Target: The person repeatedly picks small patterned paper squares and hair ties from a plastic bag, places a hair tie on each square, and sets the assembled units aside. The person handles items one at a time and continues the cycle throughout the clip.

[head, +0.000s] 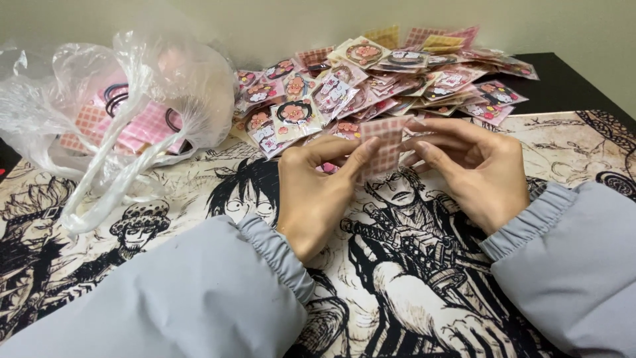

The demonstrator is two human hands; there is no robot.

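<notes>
At the far left, around ten o'clock, a crumpled clear plastic bag [116,99] lies on the surface, with pink checked packets and dark rings showing through its film. It rests on a desk mat [165,265] printed with black-and-white comic figures, which covers most of the surface.

The left forearm comes in from seven o'clock in a pale grey sleeve [192,292] with a gathered cuff. The left hand [318,189] stands with its back toward the camera, wrist bent slightly up, fingers curled and the thumb stretched to the right, so that thumb and fingertips pinch the left edge of a small pink checked packet [383,144].

That packet is at the centre, just toward twelve o'clock, held upright above the mat and between the two hands.

The right hand [474,169] reaches in from four o'clock, back of the hand showing, fingers long and nearly straight, pointing left; their tips close on the right edge of the packet. Both hands are thus clamped on the same packet, close together, fingertips nearly meeting.

Behind them, from twelve to one o'clock, a heap of small sealed packets [384,83] with flower-like pink and black pieces spreads over the dark surface [563,83].
</notes>
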